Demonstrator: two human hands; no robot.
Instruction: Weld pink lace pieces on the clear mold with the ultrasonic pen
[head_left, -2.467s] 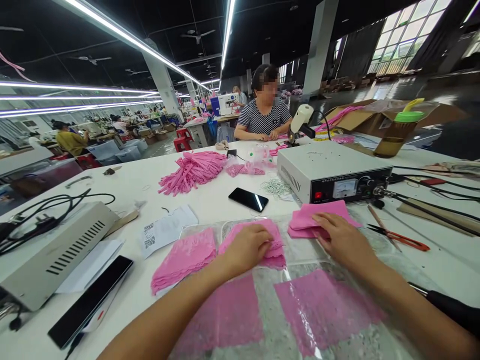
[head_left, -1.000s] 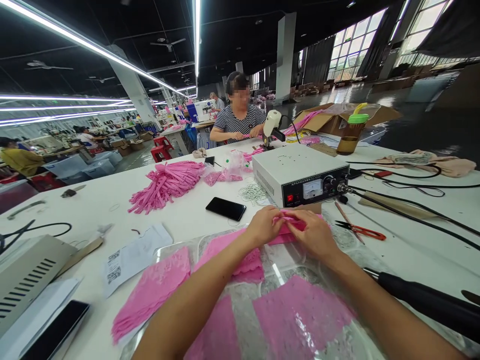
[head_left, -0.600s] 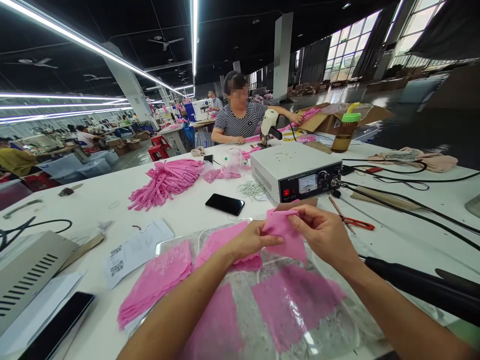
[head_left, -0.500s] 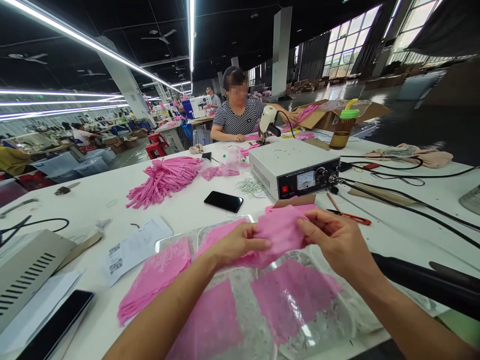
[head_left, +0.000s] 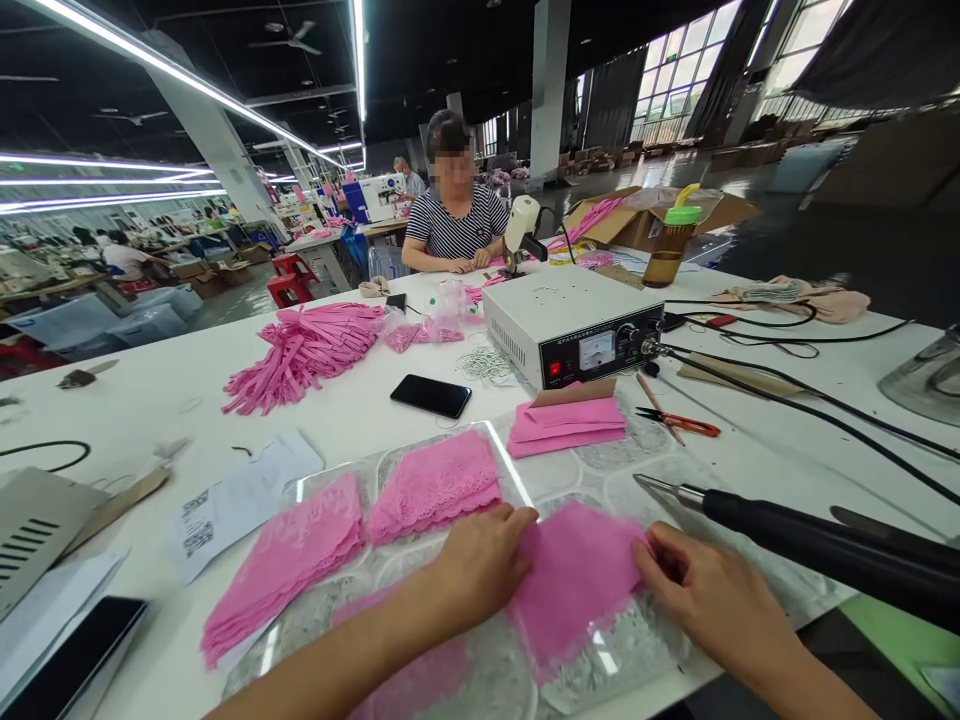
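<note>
A pink fabric piece (head_left: 581,575) lies flat, or nearly so, over the clear plastic sheet (head_left: 607,690) in front of me. My left hand (head_left: 484,560) holds its left edge with bent fingers, the fingertips partly hidden. At the opposite edge, my right hand (head_left: 697,590) pinches the cloth between thumb and finger. Beyond my left hand sits a lace-edged stack of pink fabric (head_left: 435,485), with another pink stack (head_left: 289,560) to its left. Folded pink cloth (head_left: 566,428) rests farther back, a cardboard strip against it. More pink cloth (head_left: 412,655) shows below my left forearm.
A black pen-like tool (head_left: 780,530) with a metal tip points in from the right. Behind are orange-handled snips (head_left: 686,424), a white control box (head_left: 577,320) with cables, a phone (head_left: 430,396) and pink strips (head_left: 307,350). A co-worker (head_left: 455,225) sits across the table.
Both hands have come down and nearer with the pink fabric piece, which is now spread low over the plastic sheet. The view has shifted, and the co-worker's hands are now together.
</note>
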